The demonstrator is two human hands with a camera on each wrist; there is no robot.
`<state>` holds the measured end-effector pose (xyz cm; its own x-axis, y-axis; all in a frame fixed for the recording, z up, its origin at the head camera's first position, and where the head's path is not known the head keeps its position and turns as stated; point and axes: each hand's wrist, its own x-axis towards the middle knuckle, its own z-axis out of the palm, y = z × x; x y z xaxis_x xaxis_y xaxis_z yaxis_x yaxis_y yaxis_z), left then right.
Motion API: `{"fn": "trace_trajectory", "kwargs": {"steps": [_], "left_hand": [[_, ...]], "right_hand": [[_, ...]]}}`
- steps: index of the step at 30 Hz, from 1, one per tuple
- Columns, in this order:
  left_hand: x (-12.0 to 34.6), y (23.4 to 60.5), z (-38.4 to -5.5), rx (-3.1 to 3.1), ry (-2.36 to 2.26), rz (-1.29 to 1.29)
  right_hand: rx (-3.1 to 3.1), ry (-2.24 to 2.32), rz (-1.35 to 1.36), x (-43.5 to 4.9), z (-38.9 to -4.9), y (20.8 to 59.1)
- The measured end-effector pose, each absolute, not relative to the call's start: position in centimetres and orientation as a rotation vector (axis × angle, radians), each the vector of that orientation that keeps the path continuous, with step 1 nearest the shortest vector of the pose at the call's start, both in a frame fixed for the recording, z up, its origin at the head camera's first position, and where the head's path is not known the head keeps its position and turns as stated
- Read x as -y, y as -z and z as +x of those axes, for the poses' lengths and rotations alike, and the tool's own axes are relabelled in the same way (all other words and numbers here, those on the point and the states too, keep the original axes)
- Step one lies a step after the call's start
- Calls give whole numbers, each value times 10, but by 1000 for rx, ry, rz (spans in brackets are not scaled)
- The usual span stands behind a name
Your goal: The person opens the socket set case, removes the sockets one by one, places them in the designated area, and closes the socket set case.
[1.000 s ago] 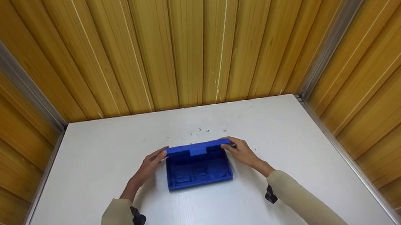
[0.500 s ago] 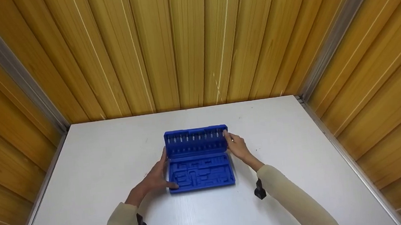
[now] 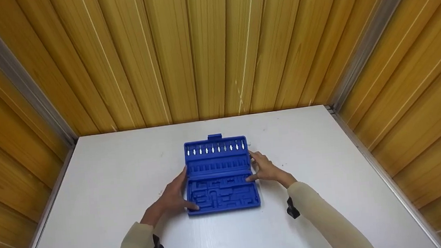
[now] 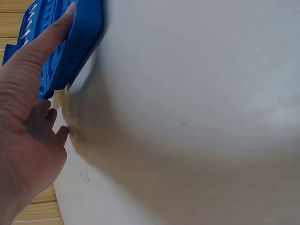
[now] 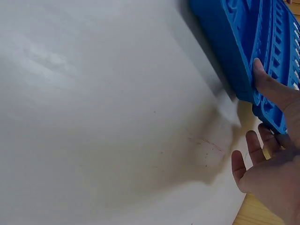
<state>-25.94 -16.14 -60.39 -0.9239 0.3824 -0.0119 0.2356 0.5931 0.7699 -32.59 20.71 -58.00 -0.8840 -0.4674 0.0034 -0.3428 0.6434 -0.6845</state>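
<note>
A blue plastic tool case [image 3: 220,194] lies unfolded on the white table, its base toward me and its lid [image 3: 218,164] away from me. Small silver bits [image 3: 212,149] stand in a row in the lid. The moulded recesses of the base hold nothing that I can see. My left hand [image 3: 172,194] spans the case's left side, thumb over the base's front corner and fingertips by the hinge. My right hand [image 3: 267,168] grips the right side near the hinge. Its thumb [image 5: 272,89] lies on the base's rim; the other fingers reach beside and under the lid.
The white table [image 3: 121,180] surrounds the case on all sides. Yellow wood-patterned panels [image 3: 206,49] rise behind and at both sides, with metal rails in the corners. A latch tab [image 3: 214,137] sticks out from the lid's far edge.
The lid has swung up and back, away from me, until it lies nearly flat. My left hand has slid down to the base; my right hand has come down from the lid's edge to the hinge.
</note>
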Motion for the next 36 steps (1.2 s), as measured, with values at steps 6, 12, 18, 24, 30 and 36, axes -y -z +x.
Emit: {"fn": "trace_trajectory", "kwargs": {"steps": [6,12,18,24,30,36], "left_hand": [[162,603,-256,-2667,-1046,401],[164,602,-256,-2702,-960,399],[169,605,-255,-2774,-876,474],[181,602,-246,-2781,-888,511],[202,599,-236,-2750,-905,514],[220,596,-232,-2740,-926,511]], "right_hand": [[-2596,958,-611,-211,-329,578],[-2639,905,-617,-210,-327,580],[-2687,795,-697,-217,-319,581],[-2653,745,-772,-208,-312,574],[-2660,687,-805,-186,-311,574],[-2626,703,-808,-172,-310,577]]}}
